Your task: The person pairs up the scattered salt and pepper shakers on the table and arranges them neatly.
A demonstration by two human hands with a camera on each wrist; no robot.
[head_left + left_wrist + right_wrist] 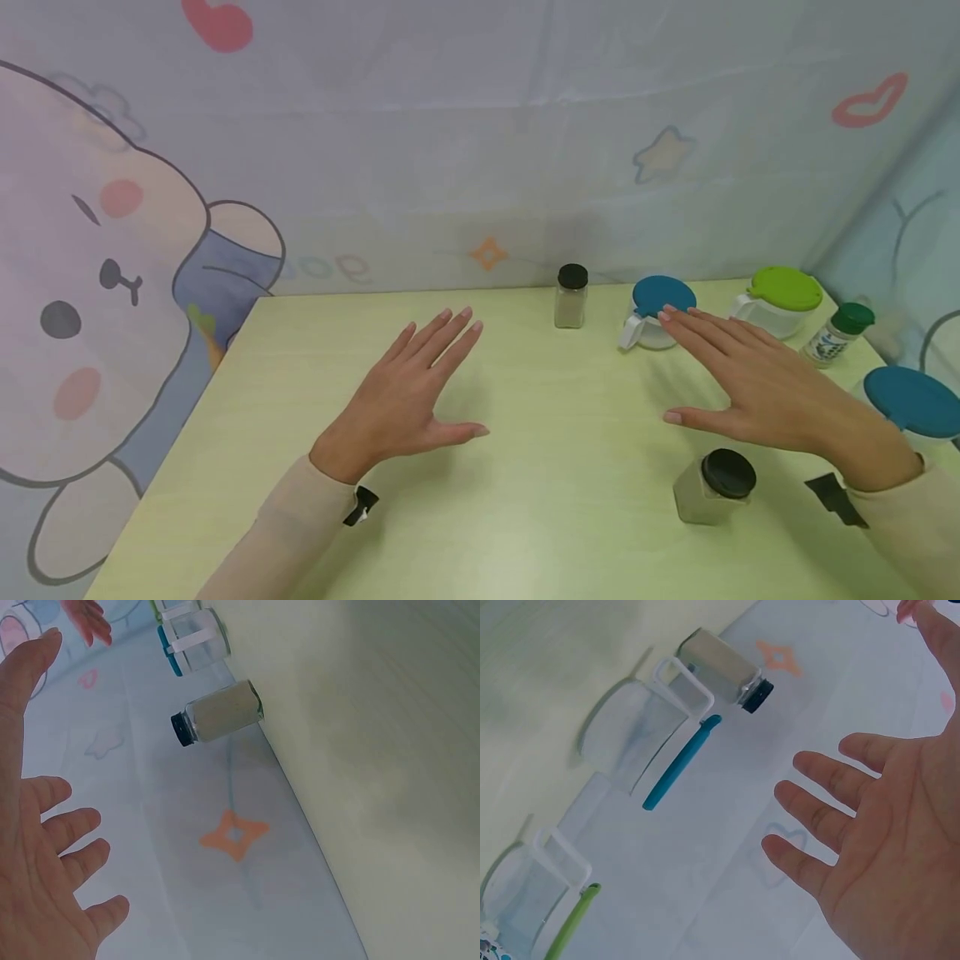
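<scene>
Both hands hover above a pale yellow-green table, fingers straight and thumbs held apart, with nothing in them. My left hand (397, 400) is over the middle left; the nearest thing beyond it is a square glass jar with a black lid (571, 298), filled with beige powder, upright at the back edge. My right hand (765, 383) is at the right, above and behind a second black-lidded jar (712, 487) standing near the front. Past its fingertips sits a clear pot with a blue lid and white handle (660, 312). In the right wrist view the palm (900, 825) faces the containers.
A green-lidded clear pot (783, 302), a green-capped shaker bottle (836, 335) and another blue-lidded pot (911, 404) line the table's right side. A printed cloth (420, 150) with a cartoon bear hangs behind the table (300, 367) and along its sides.
</scene>
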